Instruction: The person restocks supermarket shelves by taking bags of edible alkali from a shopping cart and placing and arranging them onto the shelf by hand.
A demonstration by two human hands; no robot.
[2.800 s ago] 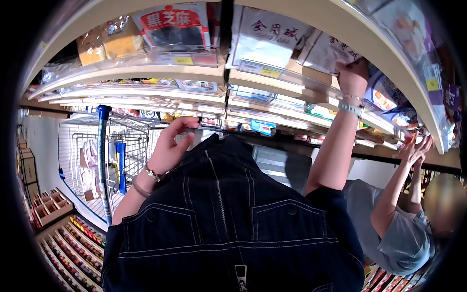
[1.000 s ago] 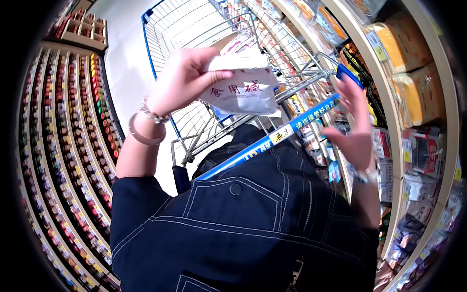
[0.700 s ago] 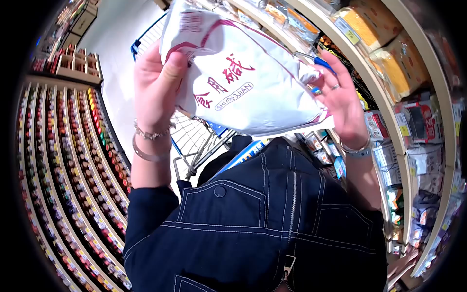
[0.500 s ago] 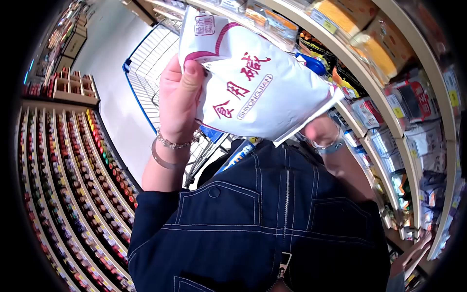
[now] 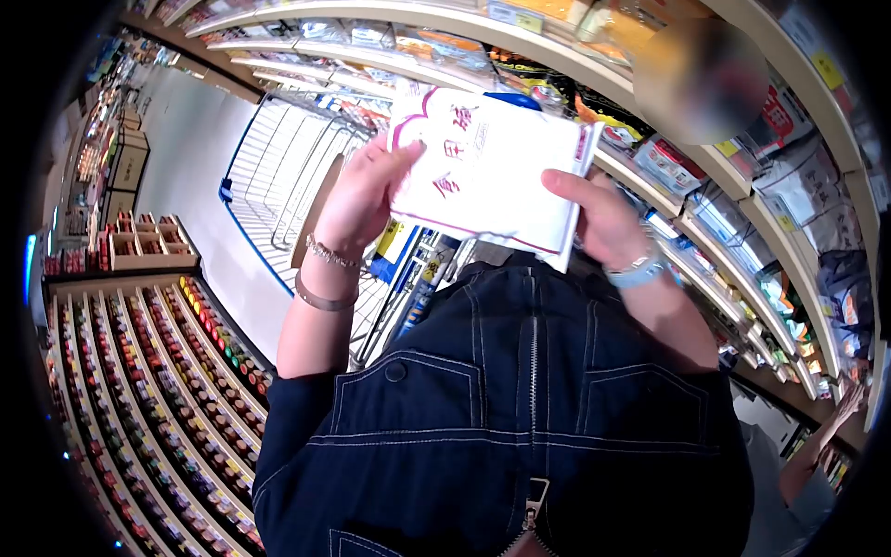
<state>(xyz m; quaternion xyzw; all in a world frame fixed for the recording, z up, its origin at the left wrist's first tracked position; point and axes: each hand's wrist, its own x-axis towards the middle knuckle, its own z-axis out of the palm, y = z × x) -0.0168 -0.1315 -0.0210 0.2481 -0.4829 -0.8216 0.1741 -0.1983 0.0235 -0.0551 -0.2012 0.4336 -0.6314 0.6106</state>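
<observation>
A white plastic bag of edible alkali (image 5: 506, 172) with red Chinese characters is held up in front of my chest. My left hand (image 5: 360, 190) grips its left edge, thumb on the printed face and fingers hidden behind. My right hand (image 5: 605, 221) holds the opposite end, thumb laid across the front near the sealed edge. Behind and below the bag stands a wire shopping cart (image 5: 269, 176) with blue trim, partly hidden by my arm and the bag.
Shelves of packaged goods (image 5: 668, 167) curve along the right side and top. To the left are racks with rows of small bottles or jars (image 5: 139, 390). A pale aisle floor (image 5: 186, 102) runs away at upper left. Another person's arm (image 5: 821, 446) reaches toward the lower right shelf.
The bag has been lowered and tilted flatter, so its print looks foreshortened. My right thumb has come onto its front face. My view has turned, showing more shelf at the top.
</observation>
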